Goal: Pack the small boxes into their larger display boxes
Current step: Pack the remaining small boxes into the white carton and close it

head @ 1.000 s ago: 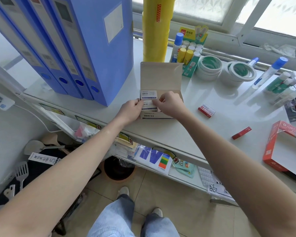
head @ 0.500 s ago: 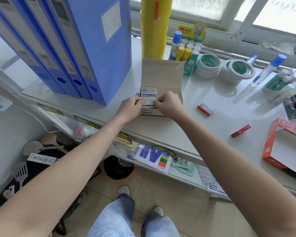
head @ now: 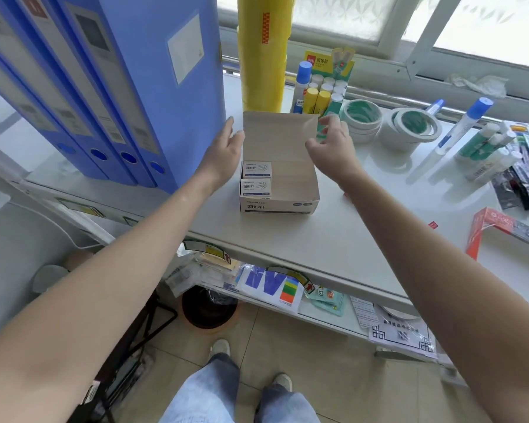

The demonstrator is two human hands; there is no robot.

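I have both hands up at the open display box point(head: 280, 203), one on each side of its raised lid flap point(head: 277, 135). My left hand point(head: 223, 154) sits at the flap's left edge with fingers spread and loosely extended, thumb near the cardboard; I cannot tell whether it actually touches, and it grips nothing. My right hand point(head: 333, 148) is at the flap's right edge, fingers curled open in a loose claw, fingertips close to the upper right corner, nothing held in it.

Between my wrists, the box stands on the white shelf point(head: 318, 239) with its printed front wall facing me. Two small white boxes point(head: 256, 178) lie inside against the left wall, one behind the other, just below my left hand; the right part of the interior is bare cardboard.

Left of my left hand stands a row of blue file boxes point(head: 129, 87). Beyond the flap, between my hands, rises a yellow roll point(head: 263, 53), with a pack of glue sticks point(head: 324, 90) just right of it, behind my right fingers. Farther right of my right hand lie tape rolls point(head: 406, 126), and well out to the right a red carton point(head: 495, 227) lies at the shelf's edge
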